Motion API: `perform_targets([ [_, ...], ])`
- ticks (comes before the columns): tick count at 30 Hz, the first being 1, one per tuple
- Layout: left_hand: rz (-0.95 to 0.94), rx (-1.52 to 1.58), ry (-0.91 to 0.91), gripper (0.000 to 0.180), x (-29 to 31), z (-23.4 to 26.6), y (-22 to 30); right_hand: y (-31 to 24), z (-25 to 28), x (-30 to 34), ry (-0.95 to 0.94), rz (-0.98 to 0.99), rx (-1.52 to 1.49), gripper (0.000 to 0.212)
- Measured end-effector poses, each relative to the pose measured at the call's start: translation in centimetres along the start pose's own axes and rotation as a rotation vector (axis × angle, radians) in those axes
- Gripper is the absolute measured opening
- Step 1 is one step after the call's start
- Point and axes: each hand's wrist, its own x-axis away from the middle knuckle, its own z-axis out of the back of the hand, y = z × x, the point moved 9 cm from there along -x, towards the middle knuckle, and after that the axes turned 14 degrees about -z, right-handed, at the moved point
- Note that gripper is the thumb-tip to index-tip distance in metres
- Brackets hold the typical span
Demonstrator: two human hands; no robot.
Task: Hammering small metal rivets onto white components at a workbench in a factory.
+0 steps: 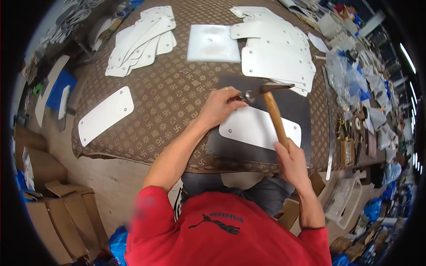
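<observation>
A white rounded-corner panel (253, 126) with small metal studs near its corners lies on a dark mat (253, 155). My right hand (293, 162) is wrapped round the wooden handle of a hammer (276, 117). The hammer's metal head hangs over the panel's far edge, its round face close beside my left fingertips. My left hand (219, 106) is closed in a pinch at the panel's far left corner. Whatever is between those fingers is hidden by the fingers and the hammer head.
Overlapping white panels lie in a left pile (144, 42) and a right pile (277, 53), with a whitish block (213, 43) between. One panel (106, 116) lies alone at left. A long metal strip (329, 128), plastic bags (346, 80) and hand tools (344, 128) line the right side.
</observation>
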Motion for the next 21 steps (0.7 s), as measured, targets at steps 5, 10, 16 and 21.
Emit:
perform_targets([
  [5, -0.063, 0.02, -0.063, 0.016, -0.1, -0.1, 0.9, -2.0, 3.2, 4.3, 0.085, 0.023, -0.229, 0.019],
  [10, 0.068, 0.297, -0.041, 0.015, 2.7, 1.1, 3.1, -3.3, 6.0, 7.8, 0.213, 0.175, -0.491, 0.019],
  [16, 0.109, 0.213, -0.071, 0.017, 5.6, 0.3, 2.5, -5.6, 11.6, 12.5, 0.403, 0.524, -0.456, 0.019],
  [21, 0.037, 0.17, -0.058, 0.017, 5.8, 0.1, 2.7, -9.9, 12.4, 15.4, 0.111, 0.909, -0.82, 0.026],
])
